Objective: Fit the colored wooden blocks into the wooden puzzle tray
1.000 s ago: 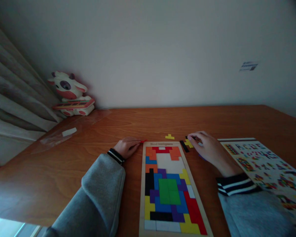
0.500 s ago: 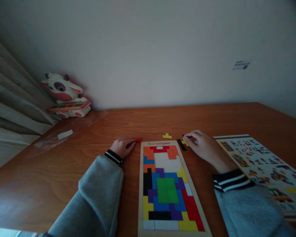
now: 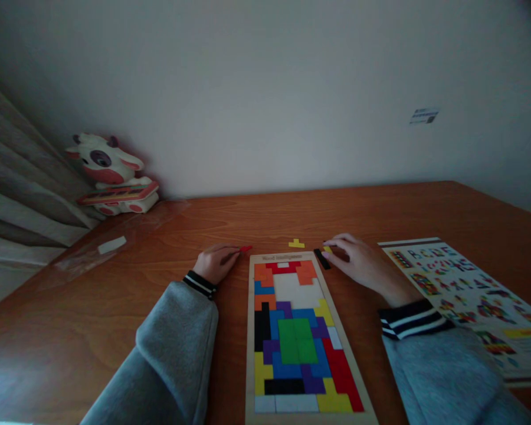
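The wooden block puzzle board (image 3: 251, 330) lies flat between my arms, filled with coloured pieces except for a bare patch near its top. Beyond its top left corner, my left hand (image 3: 215, 264) is closed, its fingertips pinching a red puzzle piece (image 3: 246, 248). My right hand (image 3: 358, 263) rests past the top right corner, with thumb and index finger around a yellow puzzle piece (image 3: 327, 249), partly hidden by the fingers. Just beside that thumb lies a black bar piece (image 3: 321, 258). Another yellow piece (image 3: 296, 243) sits alone above the board.
A printed pattern sheet (image 3: 464, 295) lies to the right, partly behind my right sleeve. At the back left stands a toy cow with a keyboard (image 3: 115, 177), near clear plastic wrapping (image 3: 79, 258) and a curtain (image 3: 22, 195). A wall (image 3: 265, 100) borders the table's far edge.
The whole view has shifted slightly. My right fingers have moved a little over the yellow piece, covering more of it. My left hand stays at the red piece.
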A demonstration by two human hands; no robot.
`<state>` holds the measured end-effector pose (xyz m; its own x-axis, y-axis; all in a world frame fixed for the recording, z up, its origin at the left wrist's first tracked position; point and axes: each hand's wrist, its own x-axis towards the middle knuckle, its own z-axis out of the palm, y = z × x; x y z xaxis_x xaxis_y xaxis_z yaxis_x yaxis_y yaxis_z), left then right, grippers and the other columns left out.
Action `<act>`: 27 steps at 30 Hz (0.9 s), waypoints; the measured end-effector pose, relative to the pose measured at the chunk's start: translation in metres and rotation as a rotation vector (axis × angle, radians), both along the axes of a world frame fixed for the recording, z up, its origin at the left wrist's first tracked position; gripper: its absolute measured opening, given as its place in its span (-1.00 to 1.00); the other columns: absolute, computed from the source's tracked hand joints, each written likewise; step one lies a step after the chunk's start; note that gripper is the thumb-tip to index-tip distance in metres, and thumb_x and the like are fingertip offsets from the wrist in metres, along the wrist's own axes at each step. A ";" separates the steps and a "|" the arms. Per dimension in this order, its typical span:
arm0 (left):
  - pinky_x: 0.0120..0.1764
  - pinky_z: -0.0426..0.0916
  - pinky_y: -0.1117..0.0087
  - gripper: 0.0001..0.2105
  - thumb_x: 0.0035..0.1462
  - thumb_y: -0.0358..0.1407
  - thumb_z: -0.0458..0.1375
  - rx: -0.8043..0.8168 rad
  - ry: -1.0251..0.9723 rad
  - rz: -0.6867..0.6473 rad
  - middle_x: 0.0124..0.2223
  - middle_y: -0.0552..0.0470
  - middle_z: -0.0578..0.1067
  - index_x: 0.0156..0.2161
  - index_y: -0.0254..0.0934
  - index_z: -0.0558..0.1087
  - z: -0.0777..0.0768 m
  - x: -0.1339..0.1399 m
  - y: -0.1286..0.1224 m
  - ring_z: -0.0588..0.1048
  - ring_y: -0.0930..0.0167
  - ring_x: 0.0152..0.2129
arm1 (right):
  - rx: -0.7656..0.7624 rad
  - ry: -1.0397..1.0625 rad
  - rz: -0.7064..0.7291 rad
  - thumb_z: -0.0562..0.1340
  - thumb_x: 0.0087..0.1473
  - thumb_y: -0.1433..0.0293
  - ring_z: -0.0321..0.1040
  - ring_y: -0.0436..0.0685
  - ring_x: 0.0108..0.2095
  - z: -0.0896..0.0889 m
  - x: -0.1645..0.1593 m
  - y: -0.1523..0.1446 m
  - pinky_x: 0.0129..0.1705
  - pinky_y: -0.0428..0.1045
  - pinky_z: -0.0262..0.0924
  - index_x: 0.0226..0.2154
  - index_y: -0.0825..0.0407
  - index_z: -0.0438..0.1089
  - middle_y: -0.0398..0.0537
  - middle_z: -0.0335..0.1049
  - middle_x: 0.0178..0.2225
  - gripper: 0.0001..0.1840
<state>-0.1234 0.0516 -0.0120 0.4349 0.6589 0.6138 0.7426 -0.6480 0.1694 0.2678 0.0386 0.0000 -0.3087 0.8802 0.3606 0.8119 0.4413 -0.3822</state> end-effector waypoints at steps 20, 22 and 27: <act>-0.11 0.50 0.33 -0.85 0.23 -0.33 0.13 -0.070 -0.007 -0.276 -0.15 -0.05 0.59 -0.18 -0.24 0.56 0.001 0.031 -0.015 0.56 0.38 -0.20 | -0.223 -0.068 -0.005 0.25 0.08 0.17 0.22 0.34 0.13 -0.005 0.005 -0.005 0.12 0.26 0.17 0.00 -0.05 0.38 0.11 0.26 0.11 -0.57; -0.11 0.50 0.33 -0.85 0.23 -0.34 0.13 -0.065 -0.005 -0.283 -0.15 -0.05 0.59 -0.17 -0.24 0.55 0.000 0.031 -0.014 0.56 0.39 -0.21 | -0.260 -0.093 -0.057 0.28 0.05 0.14 0.23 0.35 0.11 -0.002 0.005 -0.006 0.11 0.26 0.17 -0.05 -0.03 0.40 0.11 0.26 0.09 -0.57; -0.11 0.50 0.34 -0.85 0.23 -0.34 0.14 -0.072 -0.008 -0.277 -0.17 -0.04 0.59 -0.16 -0.25 0.55 -0.002 0.032 -0.013 0.56 0.38 -0.21 | -0.272 -0.168 -0.065 0.23 0.10 0.25 0.25 0.31 0.07 0.004 0.009 -0.006 0.14 0.23 0.08 -0.22 -0.06 0.48 0.05 0.29 0.05 -0.79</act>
<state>-0.0918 0.0382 -0.0142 0.5999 0.5577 0.5737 0.5377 -0.8120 0.2272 0.2766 0.0327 0.0040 -0.2844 0.9569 0.0583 0.8967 0.2870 -0.3370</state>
